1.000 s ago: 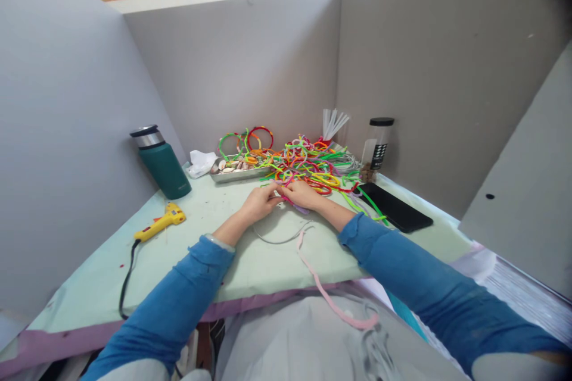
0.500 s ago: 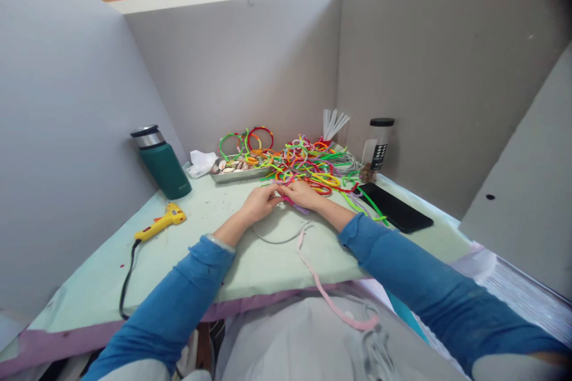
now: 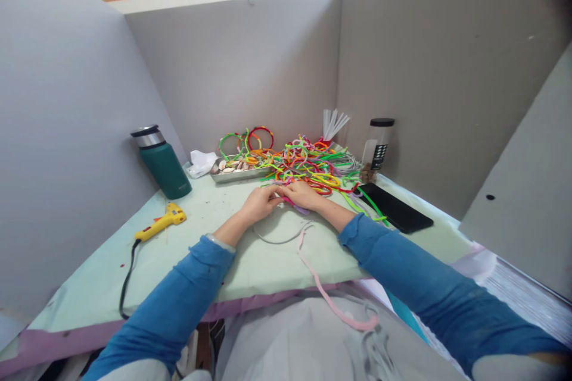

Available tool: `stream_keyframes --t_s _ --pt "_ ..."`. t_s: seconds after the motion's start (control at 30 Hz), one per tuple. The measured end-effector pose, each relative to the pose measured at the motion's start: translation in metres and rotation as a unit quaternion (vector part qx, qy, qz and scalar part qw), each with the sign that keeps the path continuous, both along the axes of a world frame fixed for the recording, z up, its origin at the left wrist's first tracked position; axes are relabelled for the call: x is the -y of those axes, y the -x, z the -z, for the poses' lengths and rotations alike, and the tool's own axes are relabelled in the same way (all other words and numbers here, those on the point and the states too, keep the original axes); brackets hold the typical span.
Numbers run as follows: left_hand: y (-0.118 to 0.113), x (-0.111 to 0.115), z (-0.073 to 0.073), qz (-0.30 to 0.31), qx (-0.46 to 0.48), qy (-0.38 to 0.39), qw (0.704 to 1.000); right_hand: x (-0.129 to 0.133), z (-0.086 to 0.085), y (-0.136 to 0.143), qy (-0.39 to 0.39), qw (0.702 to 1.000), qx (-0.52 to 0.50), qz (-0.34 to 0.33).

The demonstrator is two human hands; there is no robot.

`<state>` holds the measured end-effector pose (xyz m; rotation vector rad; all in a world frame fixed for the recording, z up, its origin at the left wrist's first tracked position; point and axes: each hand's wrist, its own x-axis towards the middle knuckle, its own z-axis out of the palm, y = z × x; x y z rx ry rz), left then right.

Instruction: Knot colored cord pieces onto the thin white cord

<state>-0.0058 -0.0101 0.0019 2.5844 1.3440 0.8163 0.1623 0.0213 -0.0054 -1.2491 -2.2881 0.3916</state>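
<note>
From the right hand (image 3: 301,194) slants a slim magenta strand (image 3: 289,201).

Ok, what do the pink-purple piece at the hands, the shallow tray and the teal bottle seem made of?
Pink-purple piece: possibly fuzzy chenille; matte, soft, but partly hidden. Shallow tray: likely metal, from its silvery sheen. Teal bottle: matte body, perhaps metal; its silvery band shines like steel.

At lower left I get a creased blue left sleeve (image 3: 172,303) with a pale band (image 3: 223,243) by its bunched cuff (image 3: 208,252); at lower right, a matching right sleeve (image 3: 424,283), darkly smudged; light-grey clothing (image 3: 277,333) fills bottom centre.
</note>
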Motion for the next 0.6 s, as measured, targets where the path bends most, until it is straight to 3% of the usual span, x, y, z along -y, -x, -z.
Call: stream_keyframes --t_s 0.6 --pt "-0.0006 -0.0022 0.0001 0.007 -0.002 0.023 1.000 -0.0049 0.0055 -0.0016 -0.019 0.999 -0.009 -0.033"
